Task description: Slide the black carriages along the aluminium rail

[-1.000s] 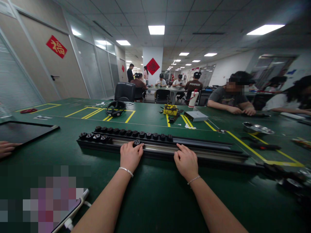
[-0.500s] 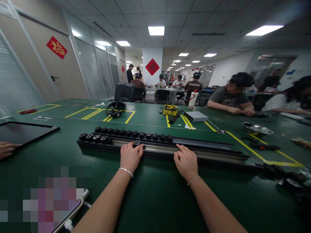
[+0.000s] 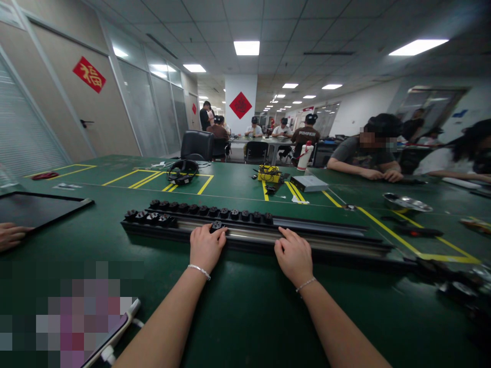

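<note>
Across the table in front of me lie long black track rails (image 3: 326, 244) with a shiny metal strip in the nearer channel. My left hand (image 3: 207, 249) is closed around a small black roller-like piece (image 3: 217, 225) sitting in that channel, thumb and forefinger on its sides. Further right, my right hand (image 3: 294, 254) has its fingers bent over the rail's near edge, the index finger reaching onto the metal strip. Similar black pieces (image 3: 152, 218) stand at the near channel's left end. A longer row of them (image 3: 214, 211) fills the left part of the rear rail.
A black-framed panel (image 3: 34, 212) with another person's hand (image 3: 11, 236) lies left. Nearer is a phone (image 3: 115, 332) with a cable. Behind the rails are a headset (image 3: 182, 172), yellow block (image 3: 268, 174), grey box (image 3: 309, 183) and bottle (image 3: 305, 156). A metal bowl (image 3: 407, 202) stands right.
My hands, the rails and the black pieces show no visible movement. Far in the background, people have shifted slightly.
</note>
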### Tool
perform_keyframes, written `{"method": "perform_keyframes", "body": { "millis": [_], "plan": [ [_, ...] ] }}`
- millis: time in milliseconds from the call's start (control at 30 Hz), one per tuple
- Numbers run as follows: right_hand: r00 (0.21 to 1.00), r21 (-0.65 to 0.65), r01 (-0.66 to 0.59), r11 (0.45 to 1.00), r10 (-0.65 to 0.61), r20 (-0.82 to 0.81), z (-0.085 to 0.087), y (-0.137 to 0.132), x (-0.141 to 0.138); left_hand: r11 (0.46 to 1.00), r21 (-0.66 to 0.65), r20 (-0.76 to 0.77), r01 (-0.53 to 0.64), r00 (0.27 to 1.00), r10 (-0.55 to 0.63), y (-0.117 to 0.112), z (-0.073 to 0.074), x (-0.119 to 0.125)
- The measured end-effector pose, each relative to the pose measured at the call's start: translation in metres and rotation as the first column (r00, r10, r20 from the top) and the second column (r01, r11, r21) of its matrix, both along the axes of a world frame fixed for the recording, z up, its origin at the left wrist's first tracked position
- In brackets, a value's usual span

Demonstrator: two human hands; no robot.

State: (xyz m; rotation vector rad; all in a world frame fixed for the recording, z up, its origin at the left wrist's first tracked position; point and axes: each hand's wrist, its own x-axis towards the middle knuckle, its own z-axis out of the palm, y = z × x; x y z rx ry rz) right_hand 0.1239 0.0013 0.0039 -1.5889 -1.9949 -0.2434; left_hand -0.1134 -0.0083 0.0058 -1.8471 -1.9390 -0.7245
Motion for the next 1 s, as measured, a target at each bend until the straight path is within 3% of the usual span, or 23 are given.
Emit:
{"method": "perform_keyframes", "body": {
  "millis": [1000],
  "plan": [
    [1.0,-0.007,-0.003,1.0,0.004,0.004,-0.0007,0.0014,0.001,1.0,-0.027,0.003,0.014,1.0,-0.014,-0.002,0.0017,0.0026]
  ]
}}
